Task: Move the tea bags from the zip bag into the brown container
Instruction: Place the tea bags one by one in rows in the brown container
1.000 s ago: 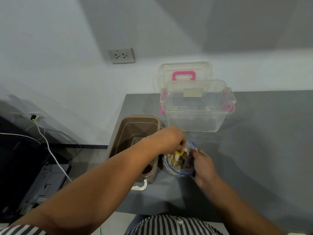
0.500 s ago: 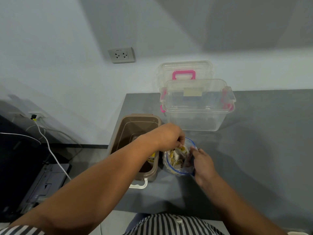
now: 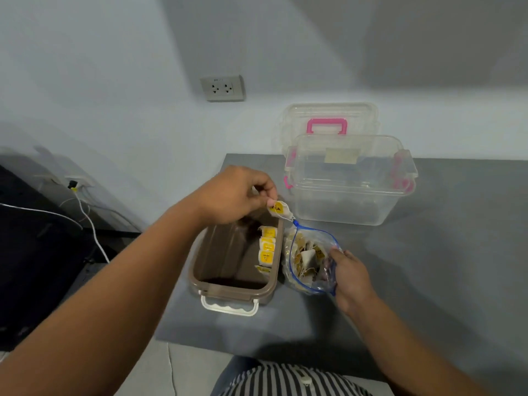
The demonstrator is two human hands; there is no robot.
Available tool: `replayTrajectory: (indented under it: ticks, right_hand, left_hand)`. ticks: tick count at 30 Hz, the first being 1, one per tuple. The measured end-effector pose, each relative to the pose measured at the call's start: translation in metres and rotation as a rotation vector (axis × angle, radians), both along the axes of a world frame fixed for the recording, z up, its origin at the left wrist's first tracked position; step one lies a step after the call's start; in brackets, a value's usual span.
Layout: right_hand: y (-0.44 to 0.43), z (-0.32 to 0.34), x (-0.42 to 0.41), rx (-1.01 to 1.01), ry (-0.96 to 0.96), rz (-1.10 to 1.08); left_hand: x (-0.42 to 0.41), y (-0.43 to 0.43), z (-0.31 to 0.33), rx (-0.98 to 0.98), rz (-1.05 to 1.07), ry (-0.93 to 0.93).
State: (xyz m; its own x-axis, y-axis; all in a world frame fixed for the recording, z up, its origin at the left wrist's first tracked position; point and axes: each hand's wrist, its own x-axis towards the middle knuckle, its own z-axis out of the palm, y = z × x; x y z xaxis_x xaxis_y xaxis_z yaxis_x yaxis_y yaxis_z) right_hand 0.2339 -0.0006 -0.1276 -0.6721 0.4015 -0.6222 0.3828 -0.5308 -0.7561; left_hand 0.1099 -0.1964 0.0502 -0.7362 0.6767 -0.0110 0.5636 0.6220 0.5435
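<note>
1. Tea bag (image 3: pixel 278 210) in the air! It's pinched at its top edge between the thumb and fingertips of the left hand (image 3: pixel 237 195), with the other fingers curled in.
2. The bag hangs just over the far right corner of the brown container (image 3: pixel 234 288), right above the rim. The open box lies below the fingers and back toward the person.
3. The container's long axis runs away from the person. A row of tea bags (image 3: pixel 267 247) stands on edge along its right inner wall. I'd judge the drop needs only a short move down and slightly nearer to join that row.
4. The left hand is the nearer one to the container. The right hand (image 3: pixel 350 272) grips the near right side of the zip bag (image 3: pixel 310 261), fingers curled round the plastic and the mouth held open. The zip bag sits just beside the container's right wall, with plenty of tea bags inside.
5. The surface is a matte grey table (image 3: pixel 428 267). The container stands near its left front corner, white latch facing the person.
6. Behind stands a clear plastic box (image 3: pixel 343 195), and its lid (image 3: pixel 327 127) with a pink handle leans on the pale wall. A wall socket (image 3: pixel 223 88) sits above, and a white cable (image 3: pixel 91 224) trails down at the left.
</note>
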Motion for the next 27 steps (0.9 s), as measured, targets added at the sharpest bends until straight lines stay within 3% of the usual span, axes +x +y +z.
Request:
replayTrajectory:
  ticks: [9,14,27]
  right_hand:
    - [0.005,-0.010,-0.007,-0.010,0.027,-0.013]
    - [0.008,-0.009,-0.008,-0.037,0.044,0.004]
    - [0.013,-0.005,-0.005,-0.013,0.017,0.073]
  left_hand:
    - [-0.001,-0.034,-0.040,-0.461,-0.073,-0.110]
    - [0.009,-0.022,-0.076,-0.612,-0.164,-0.139]
    - [0.004,-0.002,-0.118,-0.494,-0.107,-0.140]
